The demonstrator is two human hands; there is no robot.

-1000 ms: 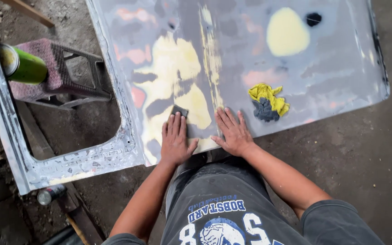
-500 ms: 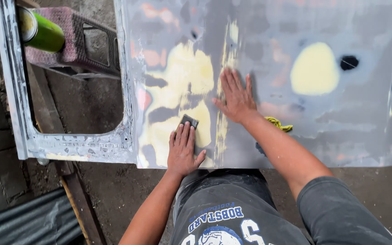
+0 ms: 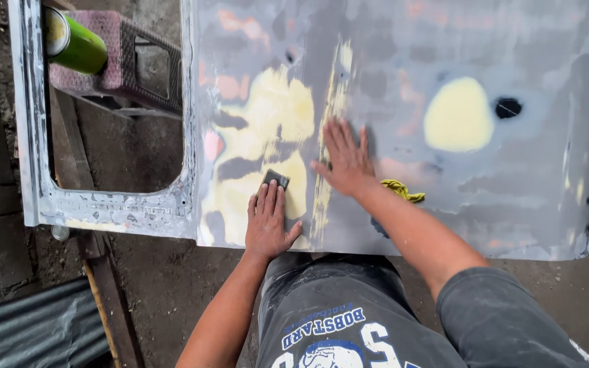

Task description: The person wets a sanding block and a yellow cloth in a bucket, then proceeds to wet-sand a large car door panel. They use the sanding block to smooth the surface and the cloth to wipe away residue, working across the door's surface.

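A grey car door panel [image 3: 512,191] lies flat, patched with pale yellow filler [image 3: 267,129]. My left hand [image 3: 267,221] presses a small dark sanding block [image 3: 275,180] flat against the filler near the panel's near edge. My right hand [image 3: 343,160] rests open and flat on the panel beside a yellow filler stripe [image 3: 328,136]. A yellow and blue rag [image 3: 403,192] lies on the panel, partly hidden behind my right forearm.
The door's window opening [image 3: 117,143] shows a pink stool [image 3: 127,65] with a green spray can [image 3: 73,44] on it. A round yellow filler patch [image 3: 458,116] and a dark hole [image 3: 509,107] sit to the right. Corrugated sheet [image 3: 28,330] and a wooden stick [image 3: 107,307] lie on the dirt ground.
My right hand slid farther up the panel, away from the near edge. My left hand kept the sanding block pressed on the filler, and the view shifted to the left.
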